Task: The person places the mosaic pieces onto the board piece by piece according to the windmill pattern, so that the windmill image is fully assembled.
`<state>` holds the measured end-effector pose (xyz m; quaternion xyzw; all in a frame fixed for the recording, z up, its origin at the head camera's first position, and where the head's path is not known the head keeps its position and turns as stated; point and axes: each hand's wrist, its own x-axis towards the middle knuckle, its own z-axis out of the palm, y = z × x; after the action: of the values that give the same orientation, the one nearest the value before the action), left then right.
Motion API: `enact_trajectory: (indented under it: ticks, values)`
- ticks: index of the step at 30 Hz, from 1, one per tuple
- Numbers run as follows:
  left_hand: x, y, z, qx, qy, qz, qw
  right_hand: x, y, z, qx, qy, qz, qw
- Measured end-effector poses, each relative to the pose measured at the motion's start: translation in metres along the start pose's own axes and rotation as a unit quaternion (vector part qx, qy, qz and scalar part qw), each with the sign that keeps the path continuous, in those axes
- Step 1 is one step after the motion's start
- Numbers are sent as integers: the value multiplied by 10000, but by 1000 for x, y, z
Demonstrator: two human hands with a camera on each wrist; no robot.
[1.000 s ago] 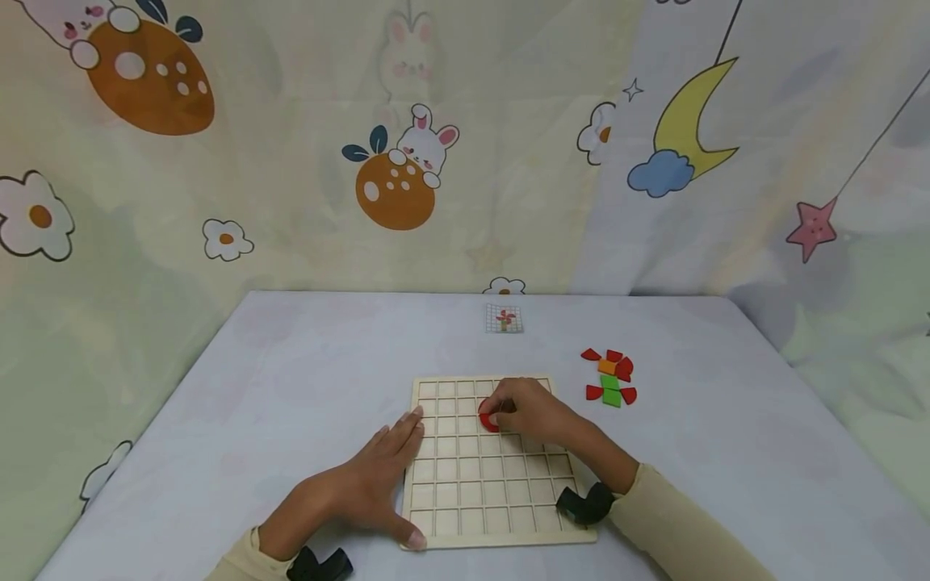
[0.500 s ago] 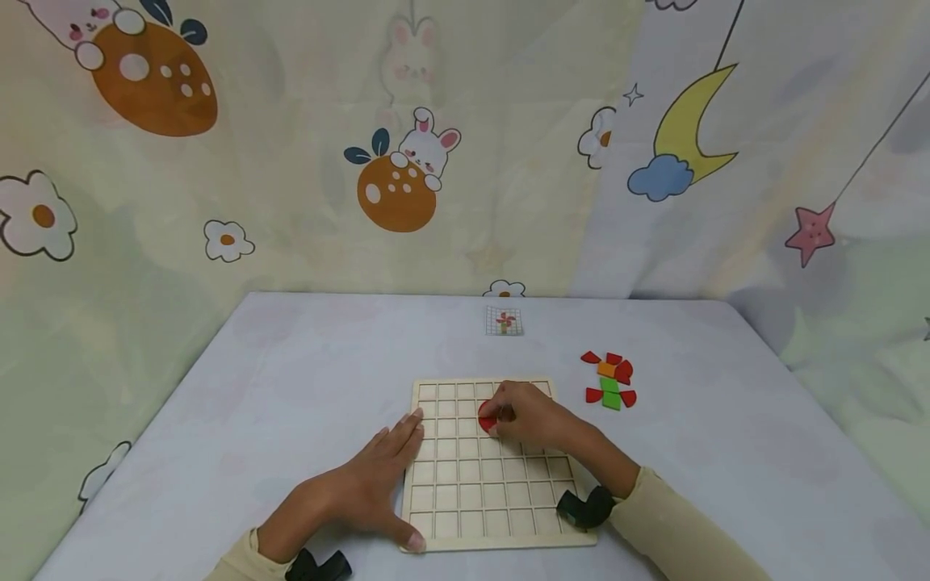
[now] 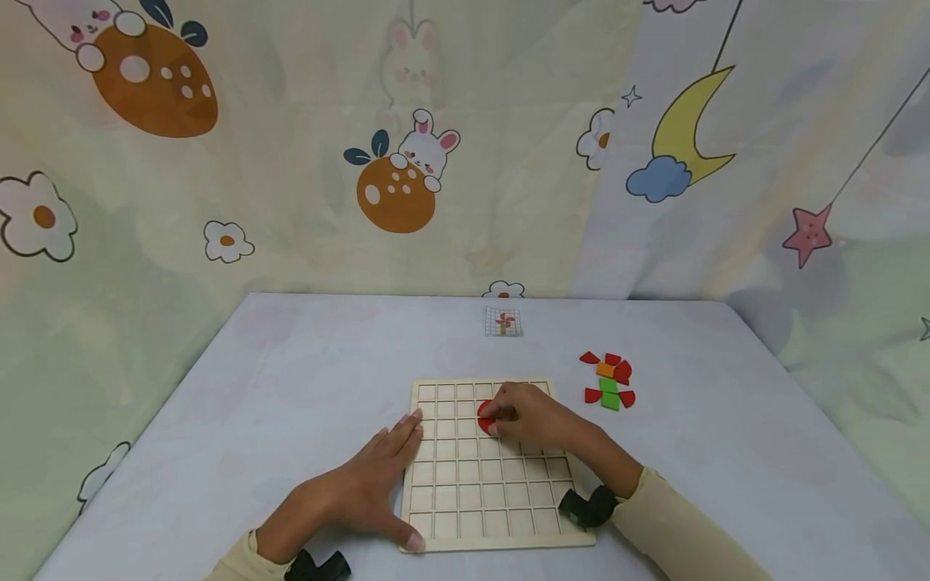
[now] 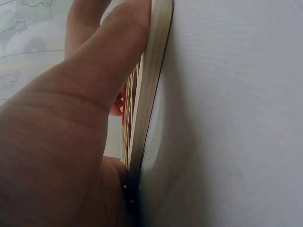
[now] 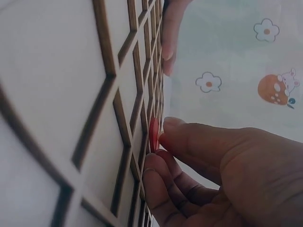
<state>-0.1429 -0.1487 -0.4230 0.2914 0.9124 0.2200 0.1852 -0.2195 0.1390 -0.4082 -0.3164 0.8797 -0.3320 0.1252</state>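
1. Right hand (image 3: 534, 415): grip narrow, thumb and fingertips pinching a red piece (image 3: 485, 426).
2. Red piece is on the grid board (image 3: 465, 498), upper middle cells; fingers partly cover it, can't tell if one piece or two.
3. Left hand (image 3: 370, 484): grip wide, thumb spread from fingers; fingertips on board's left edge, thumb at near left corner.
4. Board flat on white table (image 3: 305, 387).
5. Loose cluster right of board's far end: red pieces (image 3: 592, 395), orange piece (image 3: 605, 369), green pieces (image 3: 608, 386).
6. Small card (image 3: 504, 322) beyond board's far edge, grid with reddish figure; detail too small.
7. Beige sleeves (image 3: 683, 528), black device (image 3: 588, 507) at right wrist.
8. Printed backdrop (image 3: 305, 161) behind table.
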Motion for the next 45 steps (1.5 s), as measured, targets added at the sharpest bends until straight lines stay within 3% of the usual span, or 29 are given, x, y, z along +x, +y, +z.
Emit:
enact_trajectory:
  ticks: [10,16,24,37,45]
  values:
    - [1,-1,3,-17,-22,-148,9999,-1,3,-3,259,-135,148,9995]
    - [2,-1,3,0,-5,-127,9999,-2,5,-4,293,-71,10,9995]
    - [3,-1,3,-42,-23,-82,10000,-6,4,-15,264,312,-405,9983]
    - [3,0,1,4,-8,-63,10000,-36,30,-37,-104,1060,32,9943]
    - [2,-1,1,10,-12,-55,10000,-58,50,-58,-327,1337,85,9904]
